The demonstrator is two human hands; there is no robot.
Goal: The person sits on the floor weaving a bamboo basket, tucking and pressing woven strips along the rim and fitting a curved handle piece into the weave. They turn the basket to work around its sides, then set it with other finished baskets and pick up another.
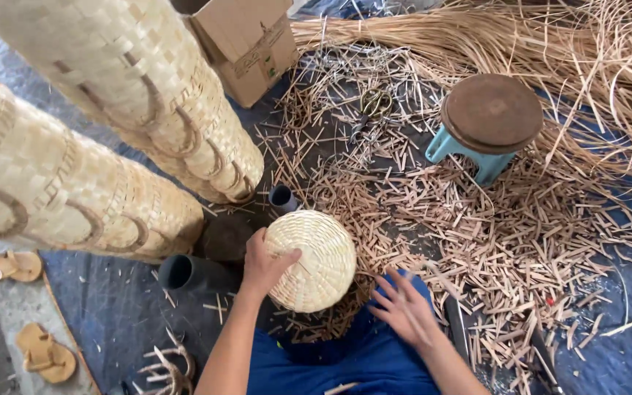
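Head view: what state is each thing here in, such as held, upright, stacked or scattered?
Round woven basket: bottom up, held at its left edge.
Left hand: gripping the basket.
Right hand: open, fingers spread, holding nothing.
Stool: upright, unoccupied.
Cardboard box: open.
Cut strips: scattered on the floor.
Tall basket stacks: nested, leaning.

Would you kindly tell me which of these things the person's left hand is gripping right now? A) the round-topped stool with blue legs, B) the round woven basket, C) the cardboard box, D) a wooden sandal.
B: the left hand has its grip on the edge of the round woven basket, while the right hand hovers open just beside it, holding nothing.
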